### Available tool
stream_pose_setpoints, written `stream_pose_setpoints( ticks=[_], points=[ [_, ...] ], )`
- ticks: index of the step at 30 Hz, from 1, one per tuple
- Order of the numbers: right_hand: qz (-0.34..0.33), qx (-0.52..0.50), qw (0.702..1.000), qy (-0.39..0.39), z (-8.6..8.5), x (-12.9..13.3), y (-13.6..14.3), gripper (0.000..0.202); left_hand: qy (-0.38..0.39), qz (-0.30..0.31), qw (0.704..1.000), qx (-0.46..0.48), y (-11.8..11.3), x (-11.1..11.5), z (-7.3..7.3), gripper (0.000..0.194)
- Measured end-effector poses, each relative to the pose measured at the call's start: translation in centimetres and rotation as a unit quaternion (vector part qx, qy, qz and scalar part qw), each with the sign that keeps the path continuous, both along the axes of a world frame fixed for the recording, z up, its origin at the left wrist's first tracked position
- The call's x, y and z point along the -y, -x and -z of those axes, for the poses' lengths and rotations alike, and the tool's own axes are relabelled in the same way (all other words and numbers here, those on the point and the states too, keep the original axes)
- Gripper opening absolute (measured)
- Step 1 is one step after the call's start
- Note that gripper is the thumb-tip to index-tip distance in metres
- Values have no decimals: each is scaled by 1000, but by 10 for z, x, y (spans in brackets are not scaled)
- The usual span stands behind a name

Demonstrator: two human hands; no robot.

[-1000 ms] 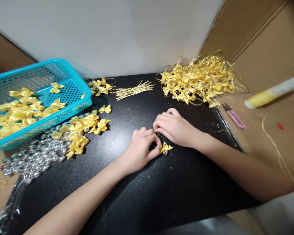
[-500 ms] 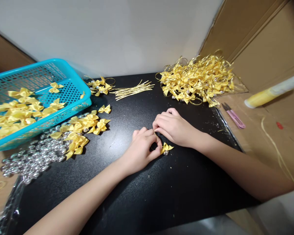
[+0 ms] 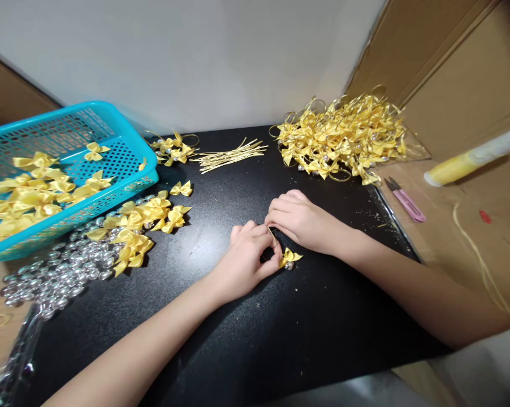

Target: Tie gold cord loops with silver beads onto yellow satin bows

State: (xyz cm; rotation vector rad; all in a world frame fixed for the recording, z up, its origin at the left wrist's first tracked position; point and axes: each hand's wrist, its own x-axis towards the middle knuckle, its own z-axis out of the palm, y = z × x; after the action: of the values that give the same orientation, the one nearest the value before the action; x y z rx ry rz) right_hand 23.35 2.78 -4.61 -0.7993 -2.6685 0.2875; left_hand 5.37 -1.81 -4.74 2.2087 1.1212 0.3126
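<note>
Near the middle of the black tabletop, my left hand is closed in a pinch, with a yellow ribbon bow at its thumb and fingertips. A small silver bell sits against the underside of that bow. My right hand is just beyond, its fingers pressed together around a thin gold cord that runs down toward the left fingers. Part of the cord is hidden behind the fingers of both hands.
A turquoise basket holding yellow bows stands at left, beside silver bells and more bows. Gold cords lie at the back. A heap of corded bows is at back right, near pink thread snips and a roll.
Both hands stay nearly in place. The right fingers have shifted very slightly, and a little more of the cord shows between the hands.
</note>
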Motion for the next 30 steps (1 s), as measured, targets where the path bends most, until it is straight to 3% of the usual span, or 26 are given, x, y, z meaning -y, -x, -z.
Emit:
stream_pose_setpoints(
  ticks=[6,14,30],
  points=[
    [26,-22,997,-65,8,-4,1,35,-2,2,1000,1,1,-1,0,15],
    [35,-50,995,-81,11,-5,-2,32,-1,-1,1000,4,2,-3,1,15],
    [64,-63,995,-32,11,-12,-5,25,25,-24,999,25,3,-2,1,15]
  ],
)
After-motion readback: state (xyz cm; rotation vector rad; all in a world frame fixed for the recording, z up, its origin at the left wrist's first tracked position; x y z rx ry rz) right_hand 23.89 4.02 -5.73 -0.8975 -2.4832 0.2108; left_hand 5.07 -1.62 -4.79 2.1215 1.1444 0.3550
